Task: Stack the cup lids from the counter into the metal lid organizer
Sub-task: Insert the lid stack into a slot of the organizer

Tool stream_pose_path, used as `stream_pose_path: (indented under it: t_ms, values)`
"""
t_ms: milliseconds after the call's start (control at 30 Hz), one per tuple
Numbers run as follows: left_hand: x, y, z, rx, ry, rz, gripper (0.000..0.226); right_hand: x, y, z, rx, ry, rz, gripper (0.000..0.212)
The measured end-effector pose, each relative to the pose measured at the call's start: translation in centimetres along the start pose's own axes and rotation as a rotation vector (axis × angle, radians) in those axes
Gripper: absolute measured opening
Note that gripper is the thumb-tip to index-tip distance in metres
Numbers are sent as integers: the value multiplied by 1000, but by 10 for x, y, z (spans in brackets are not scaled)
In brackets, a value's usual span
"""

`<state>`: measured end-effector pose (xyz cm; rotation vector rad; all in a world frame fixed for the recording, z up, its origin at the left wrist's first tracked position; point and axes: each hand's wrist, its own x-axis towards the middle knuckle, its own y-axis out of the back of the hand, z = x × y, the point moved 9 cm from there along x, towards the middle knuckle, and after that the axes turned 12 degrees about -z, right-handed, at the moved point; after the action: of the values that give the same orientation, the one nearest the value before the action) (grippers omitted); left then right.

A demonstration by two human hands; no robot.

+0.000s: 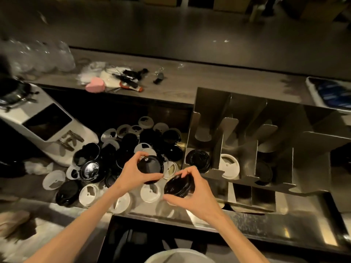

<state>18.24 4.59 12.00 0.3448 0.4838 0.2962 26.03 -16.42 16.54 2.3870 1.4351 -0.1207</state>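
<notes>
Now: a black lid in each hand

I have my left hand (133, 172) curled round a black lid (150, 168), thumb and fingers on its rim. My right hand (191, 194) grips a dark stack (179, 186) of black lids, tilted, just beside the organizer (245, 133). Its leftmost slot holds black lids (198, 160), the next a white lid (228, 166), and the third something dark I cannot make out. Loose black and white lids (131, 147) lie heaped on the counter (256, 224) left of it.
</notes>
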Motion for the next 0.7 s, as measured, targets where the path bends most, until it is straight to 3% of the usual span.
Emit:
stream_pose_path:
  t_ms: [233,467,600,700]
  values:
    - [-38,32,104,-204,-288,57,28,-7,36,-95,10,348,192,61]
    - [-51,2,165,-450,-320,-158,33,-28,72,-133,11,562,422,54]
    - [-52,-21,184,-736,-268,-292,36,-35,79,-133,-17,537,530,64]
    - [-51,-28,192,-694,-282,-291,40,-40,77,-128,-46,501,502,74]
